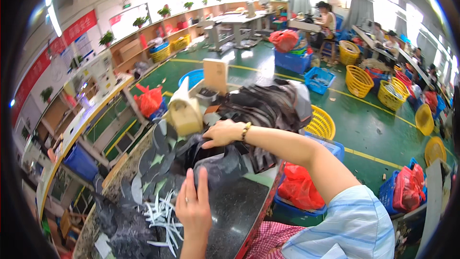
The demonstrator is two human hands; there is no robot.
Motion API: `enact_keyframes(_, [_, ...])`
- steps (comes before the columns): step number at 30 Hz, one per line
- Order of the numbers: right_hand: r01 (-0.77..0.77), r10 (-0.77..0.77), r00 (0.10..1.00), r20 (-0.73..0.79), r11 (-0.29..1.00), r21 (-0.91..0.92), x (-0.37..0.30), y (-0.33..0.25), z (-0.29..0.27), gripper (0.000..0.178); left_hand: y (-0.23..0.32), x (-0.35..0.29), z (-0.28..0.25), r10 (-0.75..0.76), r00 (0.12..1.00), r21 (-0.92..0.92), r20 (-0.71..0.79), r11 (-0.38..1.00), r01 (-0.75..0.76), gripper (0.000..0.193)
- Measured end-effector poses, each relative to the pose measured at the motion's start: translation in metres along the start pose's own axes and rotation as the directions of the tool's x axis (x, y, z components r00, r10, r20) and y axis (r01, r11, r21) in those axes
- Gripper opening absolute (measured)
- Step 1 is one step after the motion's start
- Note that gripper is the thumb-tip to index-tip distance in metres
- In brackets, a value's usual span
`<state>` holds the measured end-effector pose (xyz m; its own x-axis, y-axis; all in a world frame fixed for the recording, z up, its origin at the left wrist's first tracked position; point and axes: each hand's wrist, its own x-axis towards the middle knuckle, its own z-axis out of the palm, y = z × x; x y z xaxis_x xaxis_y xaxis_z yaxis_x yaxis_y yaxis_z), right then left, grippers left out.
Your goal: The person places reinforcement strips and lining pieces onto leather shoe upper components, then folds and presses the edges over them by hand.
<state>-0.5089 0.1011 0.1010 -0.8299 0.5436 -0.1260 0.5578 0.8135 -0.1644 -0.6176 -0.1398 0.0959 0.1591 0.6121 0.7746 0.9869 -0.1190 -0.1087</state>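
Observation:
A dark grey, flexible sheet piece (221,167) is folded up in front of me above the black worktop (235,206); it looks like leather or fabric. My right hand (224,133) reaches over its far side, fingers bent down and closed on its upper edge. On its near left edge rest the stretched fingers of my left hand (194,206), the thumb mostly hidden. Several dark cut pieces (152,156) are spread to the left. Pale narrow strips (165,218) lie beside my left hand, next to a crumpled black heap (127,230).
A large stack of dark pieces (268,103) stands beyond my right hand, near a cream-coloured machine part (186,115). Right of the worktop are a yellow basket (322,123) and a blue crate with a red bag (299,187). Other people sit at far benches.

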Motion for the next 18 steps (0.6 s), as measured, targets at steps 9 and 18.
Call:
enact_keyframes(9, [0.47,-0.363,0.839,-0.406,0.859,0.203,-0.017,-0.103,0.015,0.023,0.076,-0.167,-0.074,-0.307,0.863,0.027,0.402,0.946,0.324,0.037])
enact_keyframes(18, [0.507,-0.47,0.862,-0.191,0.805,0.309,0.079,-0.179,0.051,0.018,0.075,-0.175,-0.077,-0.269,0.784,0.035,0.559,0.953,0.302,0.041])
